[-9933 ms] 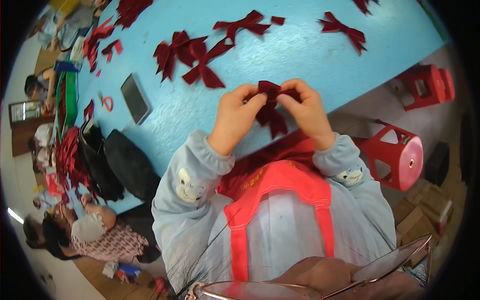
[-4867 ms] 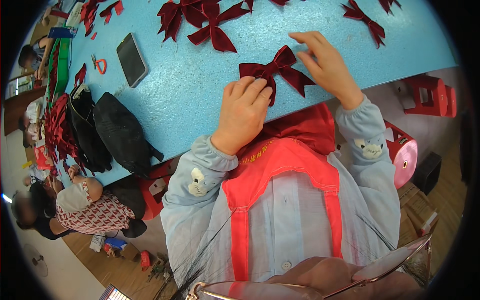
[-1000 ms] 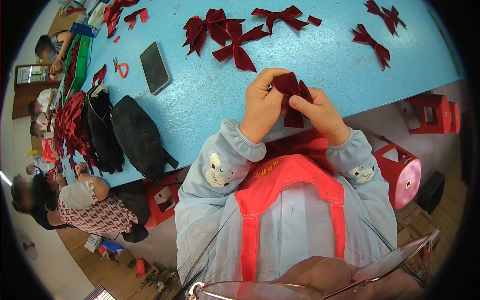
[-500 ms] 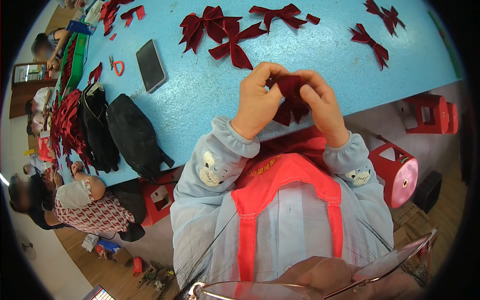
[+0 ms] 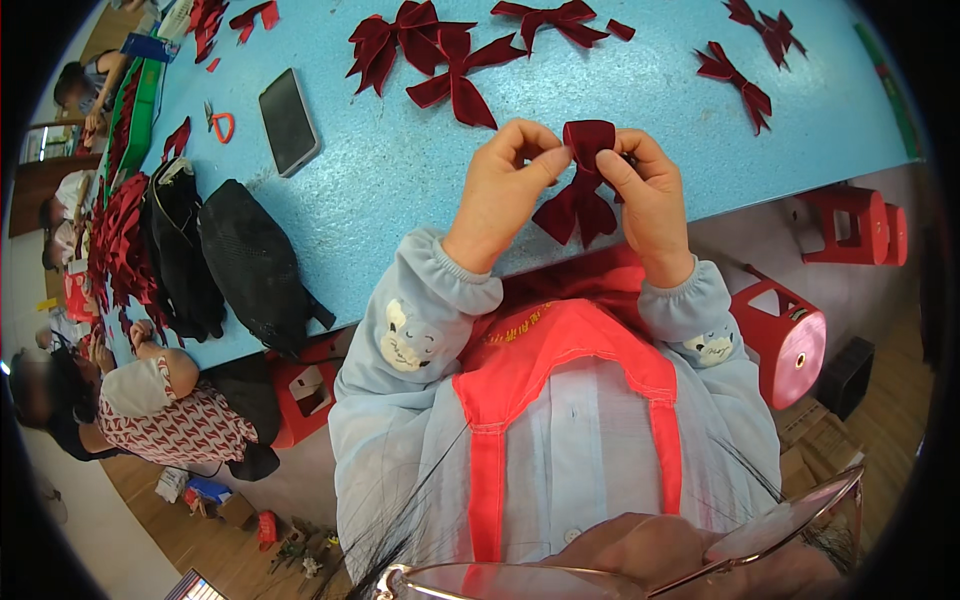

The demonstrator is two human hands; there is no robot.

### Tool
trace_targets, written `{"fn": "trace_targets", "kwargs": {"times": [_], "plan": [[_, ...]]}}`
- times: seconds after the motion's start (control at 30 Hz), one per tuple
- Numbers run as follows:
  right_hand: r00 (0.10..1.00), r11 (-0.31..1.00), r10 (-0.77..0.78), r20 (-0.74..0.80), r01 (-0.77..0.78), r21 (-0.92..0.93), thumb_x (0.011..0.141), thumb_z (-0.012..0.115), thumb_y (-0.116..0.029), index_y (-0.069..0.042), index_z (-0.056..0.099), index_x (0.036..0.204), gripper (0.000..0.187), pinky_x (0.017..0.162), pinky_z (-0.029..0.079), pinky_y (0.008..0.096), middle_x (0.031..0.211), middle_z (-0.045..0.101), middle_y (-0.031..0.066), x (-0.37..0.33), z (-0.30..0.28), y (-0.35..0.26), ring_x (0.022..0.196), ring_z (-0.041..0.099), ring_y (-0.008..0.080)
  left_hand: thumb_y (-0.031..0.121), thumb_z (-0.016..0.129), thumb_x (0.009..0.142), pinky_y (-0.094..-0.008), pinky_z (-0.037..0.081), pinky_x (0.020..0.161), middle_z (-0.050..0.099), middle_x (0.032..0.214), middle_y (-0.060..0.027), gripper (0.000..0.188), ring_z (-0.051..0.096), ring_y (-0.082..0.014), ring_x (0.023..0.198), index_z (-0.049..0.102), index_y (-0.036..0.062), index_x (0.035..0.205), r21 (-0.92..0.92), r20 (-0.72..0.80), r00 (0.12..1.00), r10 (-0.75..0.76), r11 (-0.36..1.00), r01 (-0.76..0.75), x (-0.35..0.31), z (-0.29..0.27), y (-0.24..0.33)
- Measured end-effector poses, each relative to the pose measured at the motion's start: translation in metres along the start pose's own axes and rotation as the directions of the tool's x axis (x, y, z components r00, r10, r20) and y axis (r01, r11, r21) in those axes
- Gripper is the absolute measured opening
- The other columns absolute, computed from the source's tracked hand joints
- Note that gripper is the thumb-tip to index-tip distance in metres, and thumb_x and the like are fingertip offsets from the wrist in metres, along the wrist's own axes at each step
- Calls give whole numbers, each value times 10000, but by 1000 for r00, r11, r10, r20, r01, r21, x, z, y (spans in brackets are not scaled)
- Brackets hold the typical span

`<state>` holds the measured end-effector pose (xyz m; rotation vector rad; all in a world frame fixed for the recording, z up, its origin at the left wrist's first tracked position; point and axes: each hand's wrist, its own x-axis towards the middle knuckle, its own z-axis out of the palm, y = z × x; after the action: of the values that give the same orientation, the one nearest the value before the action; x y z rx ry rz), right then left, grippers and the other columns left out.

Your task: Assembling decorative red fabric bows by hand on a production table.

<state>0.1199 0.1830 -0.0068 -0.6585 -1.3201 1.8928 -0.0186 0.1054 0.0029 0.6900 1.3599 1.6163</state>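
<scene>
A dark red velvet bow (image 5: 580, 195) is held upright between my hands, above the near edge of the blue table. My left hand (image 5: 508, 185) pinches its left side near the middle, thumb and forefinger together. My right hand (image 5: 645, 190) grips the right side, with the thumb lying across the front and the other fingers curled behind, partly hidden. Beyond my hands lie finished-looking velvet bows: a large one (image 5: 402, 42), one with long tails (image 5: 463, 80) and another (image 5: 552, 20). Beside that last one is a short piece of red ribbon (image 5: 621, 30).
More bows (image 5: 736, 86) lie at the far right. On the left are a phone (image 5: 288, 122), orange-handled snips (image 5: 221, 124), black pouches (image 5: 252, 262), a heap of red ribbon (image 5: 122, 240) and a green tray (image 5: 133, 120). Co-workers sit along the left; red stools (image 5: 780, 335) stand at right.
The bow has turned and opened out, its upper loop now standing above my fingers. My left hand has moved slightly left, its fingertips now at the bow's side.
</scene>
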Motion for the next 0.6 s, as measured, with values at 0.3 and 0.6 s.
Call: {"fn": "trace_targets", "kwargs": {"times": [0.3, 0.6], "plan": [[1000, 1000, 11, 28, -10, -25, 828, 596, -22, -11, 586, 953, 126, 781, 420, 221, 943, 581, 19, 2, 1, -3, 863, 526, 91, 85, 653, 787, -213, 445, 643, 601, 817, -19, 148, 532, -66, 716, 601, 7, 902, 28, 30, 999, 24, 999, -24, -14, 5, 4], [979, 969, -81, 186, 121, -216, 801, 605, -13, -11, 599, 944, 144, 817, 395, 233, 994, 552, 14, 7, -12, 0, 929, 502, 100, 90, 627, 807, -220, 435, 624, 600, 806, -22, 123, 528, -76, 694, 593, 9, 894, 130, 4, 1000, 13, 991, -13, -16, 5, 2]]}}
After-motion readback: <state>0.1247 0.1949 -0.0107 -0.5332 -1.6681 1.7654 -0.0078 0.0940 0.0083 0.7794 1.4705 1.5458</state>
